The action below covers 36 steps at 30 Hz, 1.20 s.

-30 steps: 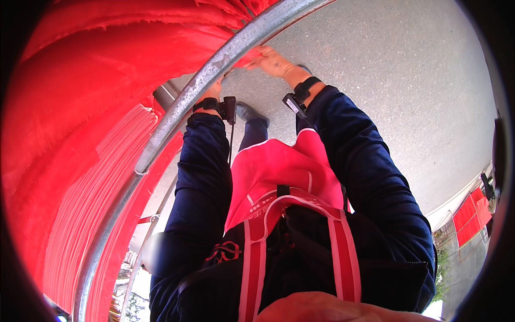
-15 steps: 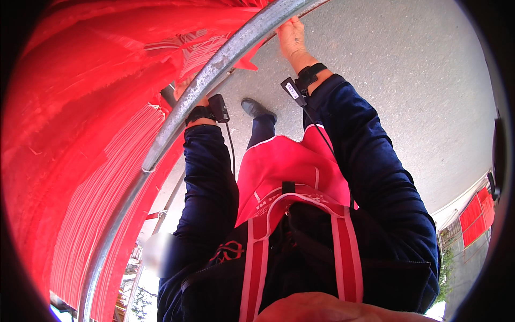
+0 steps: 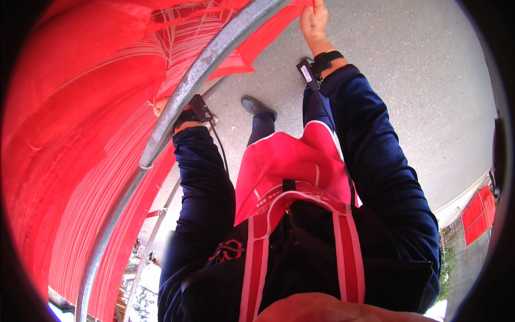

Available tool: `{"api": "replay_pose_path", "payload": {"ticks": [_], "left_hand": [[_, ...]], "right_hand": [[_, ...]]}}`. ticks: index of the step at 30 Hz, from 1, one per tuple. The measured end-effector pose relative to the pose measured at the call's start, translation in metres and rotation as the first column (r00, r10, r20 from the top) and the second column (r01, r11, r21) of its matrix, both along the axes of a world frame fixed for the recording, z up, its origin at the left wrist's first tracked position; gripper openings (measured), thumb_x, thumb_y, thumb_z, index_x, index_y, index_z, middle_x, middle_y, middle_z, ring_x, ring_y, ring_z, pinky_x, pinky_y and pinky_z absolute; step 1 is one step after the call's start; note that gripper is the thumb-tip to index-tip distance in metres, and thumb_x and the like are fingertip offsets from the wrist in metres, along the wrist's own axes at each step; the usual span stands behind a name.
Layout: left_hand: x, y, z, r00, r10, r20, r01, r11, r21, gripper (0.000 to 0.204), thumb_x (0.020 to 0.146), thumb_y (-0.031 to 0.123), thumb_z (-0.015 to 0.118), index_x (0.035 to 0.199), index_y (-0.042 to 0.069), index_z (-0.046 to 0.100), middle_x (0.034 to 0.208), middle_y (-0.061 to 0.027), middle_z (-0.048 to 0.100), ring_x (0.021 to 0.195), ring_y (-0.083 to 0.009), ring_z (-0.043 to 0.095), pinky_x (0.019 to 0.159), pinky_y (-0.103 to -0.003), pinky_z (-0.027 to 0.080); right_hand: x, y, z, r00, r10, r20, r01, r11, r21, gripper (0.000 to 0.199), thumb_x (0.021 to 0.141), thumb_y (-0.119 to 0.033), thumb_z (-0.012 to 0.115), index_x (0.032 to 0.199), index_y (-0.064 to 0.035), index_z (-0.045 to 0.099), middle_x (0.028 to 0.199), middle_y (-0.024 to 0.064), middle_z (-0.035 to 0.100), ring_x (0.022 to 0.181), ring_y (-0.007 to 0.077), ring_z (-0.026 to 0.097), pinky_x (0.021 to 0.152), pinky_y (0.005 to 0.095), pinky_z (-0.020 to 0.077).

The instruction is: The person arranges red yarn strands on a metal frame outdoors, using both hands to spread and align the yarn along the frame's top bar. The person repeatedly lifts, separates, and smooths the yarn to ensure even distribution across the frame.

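Here's the right hand (image 3: 315,21) up at the top, fingers closed on the outer edge of a broad, thin red cloth with pale streaks (image 3: 263,37), grasping it just beyond the far edge of a long grey metal rail (image 3: 214,51). Over to the left hand (image 3: 161,105), well apart from the right and lower in view: it's on the rail's other side, partly hidden by it, fingertips right against the red material. Whether it's clenched on that or merely touching, I can't tell.

And the cloth? It runs between the two hands, passing behind the rail, its pale streaks fanning out and one loose corner pointing over the grey pavement (image 3: 407,80). On the left hand's outer side, big red folds fill the view, and below it come tightly ranked pale-edged red layers (image 3: 94,198), lying along the rail's left edge. Black bands with small boxes circle both wrists; a bright red apron (image 3: 292,163) sits between the forearms.
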<state>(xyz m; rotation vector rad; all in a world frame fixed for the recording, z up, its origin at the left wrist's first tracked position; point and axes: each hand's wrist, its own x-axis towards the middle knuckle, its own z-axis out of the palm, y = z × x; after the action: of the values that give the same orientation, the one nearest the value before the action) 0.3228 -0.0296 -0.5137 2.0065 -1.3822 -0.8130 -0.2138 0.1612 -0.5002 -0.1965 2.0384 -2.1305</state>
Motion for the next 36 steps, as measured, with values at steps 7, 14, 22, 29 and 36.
{"api": "replay_pose_path", "payload": {"ticks": [7,14,22,29,36], "left_hand": [[0.030,0.015,-0.006,0.998,0.055,0.031,-0.056,0.997,0.049,0.046,0.097,0.034,0.052,0.137,0.012,0.054,0.142,-0.0149,0.049,0.133,-0.0349,0.045,0.105,-0.051,0.041],[0.016,-0.023,-0.036,0.999,0.051,0.019,-0.049,0.995,-0.089,0.049,0.097,0.034,0.051,0.141,0.013,0.051,0.148,-0.0142,0.044,0.137,-0.0348,0.042,0.106,-0.052,0.040],[-0.041,-0.117,-0.084,0.947,-0.199,0.252,0.248,0.952,-0.179,0.053,0.098,0.035,0.050,0.147,0.014,0.047,0.156,-0.0135,0.039,0.142,-0.0347,0.037,0.107,-0.053,0.040],[-0.020,-0.126,-0.098,0.185,-0.558,0.809,0.333,0.810,0.482,0.058,0.099,0.033,0.049,0.153,0.015,0.038,0.162,-0.0124,0.028,0.148,-0.0369,0.027,0.112,-0.059,0.031],[-0.057,-0.075,-0.088,0.834,-0.476,0.278,0.550,0.751,-0.365,0.049,0.100,0.035,0.050,0.142,0.014,0.039,0.138,-0.0101,0.034,0.126,-0.0304,0.033,0.100,-0.053,0.035]], "right_hand": [[-0.030,0.012,0.027,0.928,0.063,-0.368,0.071,0.938,0.339,0.042,0.078,0.005,0.034,0.109,-0.0002,0.061,0.095,0.0229,0.067,0.097,0.0399,0.065,0.086,0.0417,0.0512],[-0.036,0.022,0.056,0.949,0.090,-0.301,0.001,0.957,0.290,0.045,0.079,0.008,0.035,0.115,0.0002,0.060,0.101,0.0212,0.069,0.098,0.0376,0.067,0.088,0.0393,0.0523],[0.015,0.027,0.057,0.909,0.165,-0.382,-0.016,0.931,0.366,0.034,0.086,0.000,0.052,0.119,-0.0041,0.062,0.101,0.0151,0.070,0.100,0.0320,0.067,0.095,0.0409,0.0484],[0.021,0.006,0.051,0.957,0.248,-0.149,-0.161,0.884,0.440,0.028,0.086,-0.004,0.053,0.111,-0.0090,0.064,0.096,0.0232,0.069,0.095,0.0433,0.066,0.083,0.0444,0.0530],[0.041,-0.008,0.055,0.873,0.486,-0.046,-0.375,0.728,0.574,0.016,0.091,-0.014,0.056,0.104,-0.0056,0.061,0.094,0.0284,0.065,0.094,0.0469,0.063,0.079,0.0496,0.0517]]}}
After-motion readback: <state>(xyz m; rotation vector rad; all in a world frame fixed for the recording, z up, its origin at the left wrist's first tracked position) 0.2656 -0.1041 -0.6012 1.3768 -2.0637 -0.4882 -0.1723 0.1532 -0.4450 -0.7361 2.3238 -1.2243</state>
